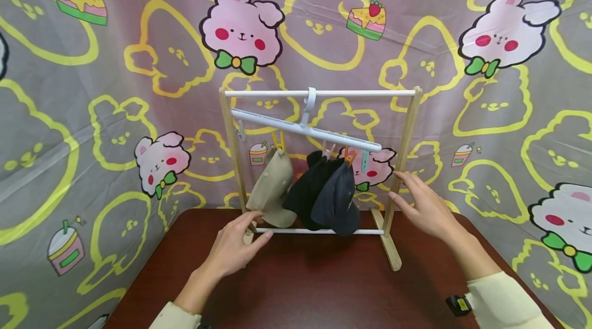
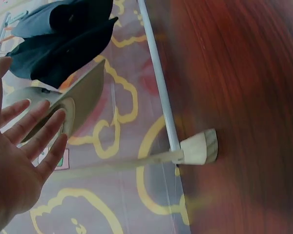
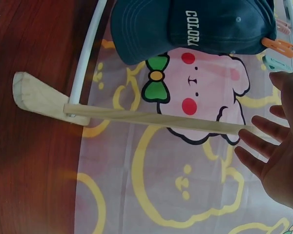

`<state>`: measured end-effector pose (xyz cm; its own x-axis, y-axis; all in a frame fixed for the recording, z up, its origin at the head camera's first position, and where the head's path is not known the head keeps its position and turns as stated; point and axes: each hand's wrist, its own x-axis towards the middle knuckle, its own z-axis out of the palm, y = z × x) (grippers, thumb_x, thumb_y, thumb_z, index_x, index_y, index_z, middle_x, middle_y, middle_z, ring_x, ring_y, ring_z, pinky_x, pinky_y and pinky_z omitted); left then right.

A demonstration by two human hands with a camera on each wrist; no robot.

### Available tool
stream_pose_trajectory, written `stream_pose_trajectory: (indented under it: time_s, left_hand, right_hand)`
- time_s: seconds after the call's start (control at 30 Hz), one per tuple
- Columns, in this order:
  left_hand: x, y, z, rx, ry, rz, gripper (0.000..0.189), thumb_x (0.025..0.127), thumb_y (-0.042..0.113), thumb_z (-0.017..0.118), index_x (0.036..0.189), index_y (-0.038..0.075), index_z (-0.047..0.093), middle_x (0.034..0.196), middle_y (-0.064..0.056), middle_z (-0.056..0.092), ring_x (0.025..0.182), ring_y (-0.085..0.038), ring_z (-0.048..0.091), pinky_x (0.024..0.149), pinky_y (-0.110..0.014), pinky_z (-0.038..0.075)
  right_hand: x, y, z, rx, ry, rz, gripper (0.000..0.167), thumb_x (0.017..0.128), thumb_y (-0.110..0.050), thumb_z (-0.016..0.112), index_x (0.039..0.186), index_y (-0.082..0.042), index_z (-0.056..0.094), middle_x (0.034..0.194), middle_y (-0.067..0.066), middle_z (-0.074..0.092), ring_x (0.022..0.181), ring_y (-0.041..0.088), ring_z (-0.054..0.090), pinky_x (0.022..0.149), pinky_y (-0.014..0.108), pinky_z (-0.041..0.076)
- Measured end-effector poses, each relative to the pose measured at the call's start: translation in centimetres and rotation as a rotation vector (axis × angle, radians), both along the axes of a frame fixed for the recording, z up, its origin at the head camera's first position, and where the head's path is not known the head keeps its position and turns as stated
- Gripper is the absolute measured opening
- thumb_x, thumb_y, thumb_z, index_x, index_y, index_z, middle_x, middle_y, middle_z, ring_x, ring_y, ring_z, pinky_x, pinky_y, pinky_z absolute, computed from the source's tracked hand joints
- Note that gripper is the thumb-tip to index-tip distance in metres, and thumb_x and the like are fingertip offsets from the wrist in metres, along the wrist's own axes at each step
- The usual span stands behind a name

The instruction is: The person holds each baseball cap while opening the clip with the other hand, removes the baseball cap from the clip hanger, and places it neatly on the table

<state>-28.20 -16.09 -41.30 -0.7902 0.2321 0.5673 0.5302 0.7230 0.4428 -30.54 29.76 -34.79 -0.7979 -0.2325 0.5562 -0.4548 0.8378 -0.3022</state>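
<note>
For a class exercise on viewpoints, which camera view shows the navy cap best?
The right wrist view: the navy cap is large there, with brim stitching and some white lettering legible. The head view shows it smaller, hanging below the hanger, lettering unreadable. The left wrist view catches only part, near the top edge.

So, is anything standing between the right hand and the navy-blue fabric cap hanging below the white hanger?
Yes: the slim, pale wooden post on the right, close to the right hand, stands between it and the navy-blue fabric cap. I see nothing else directly between them.
</note>
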Motion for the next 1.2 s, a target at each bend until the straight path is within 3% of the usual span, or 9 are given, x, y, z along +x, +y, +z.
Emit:
stream_pose_trajectory:
  time_s: [0.17,0.4,0.53,0.83,1.03,1.2]
  left_hand:
    - [0.1,1.0,-0.3,0.058,-0.043,-0.050,0.050,0.089,0.047,0.078,0.128,0.018,0.067,0.109,0.005,0.071,0.084,-0.011,0.067,0.071,-0.029,0.052]
    - [-0.4,2.8,-0.9,0.185,-0.139,-0.185,0.056,0.090,0.040,0.080,0.134,0.010,0.063,0.118,-0.006,0.069,0.099,-0.021,0.067,0.080,-0.038,0.058]
    - [-0.4,4.0,-1.1,0.209,-0.161,-0.202,0.058,0.091,0.040,0.078,0.138,0.011,0.061,0.124,-0.007,0.067,0.105,-0.020,0.067,0.081,-0.035,0.058]
    - [-0.9,6.0,-0.8,0.225,-0.141,-0.235,0.049,0.094,0.033,0.076,0.136,0.014,0.061,0.125,-0.008,0.066,0.111,-0.024,0.064,0.085,-0.042,0.056]
    - [-1.1,6.7,-0.8,0.197,-0.088,-0.239,0.046,0.094,0.025,0.076,0.135,0.011,0.062,0.123,-0.007,0.066,0.104,-0.024,0.065,0.081,-0.038,0.056]
    - [-1.1,7.6,-0.9,0.159,-0.061,-0.218,0.042,0.097,0.023,0.071,0.135,0.007,0.062,0.126,-0.008,0.066,0.101,-0.021,0.066,0.085,-0.041,0.057]
  right_hand:
    - [-0.1,-0.4,0.0,-0.030,0.049,0.050,0.052,0.101,-0.027,0.065,0.146,-0.008,0.049,0.135,0.018,0.058,0.121,0.040,0.057,0.093,0.063,0.048]
    - [-0.6,-0.9,-0.4,-0.079,0.082,0.098,0.051,0.099,-0.019,0.068,0.146,-0.004,0.051,0.129,0.015,0.060,0.114,0.036,0.060,0.090,0.057,0.050]
    - [-1.1,-1.5,-0.4,-0.091,0.088,0.114,0.052,0.100,-0.019,0.068,0.147,-0.004,0.052,0.132,0.017,0.060,0.114,0.037,0.060,0.090,0.057,0.050]
    - [-1.3,-2.3,-0.1,-0.117,0.119,0.125,0.047,0.099,-0.016,0.069,0.142,-0.004,0.055,0.131,0.018,0.062,0.113,0.034,0.061,0.090,0.056,0.050]
    - [-1.1,-2.6,-0.1,-0.120,0.159,0.138,0.050,0.097,-0.012,0.070,0.144,-0.005,0.055,0.128,0.015,0.063,0.109,0.031,0.063,0.086,0.051,0.051]
    - [-1.0,-2.8,0.2,-0.119,0.156,0.149,0.053,0.096,-0.013,0.071,0.146,-0.008,0.054,0.125,0.009,0.063,0.108,0.027,0.060,0.084,0.047,0.050]
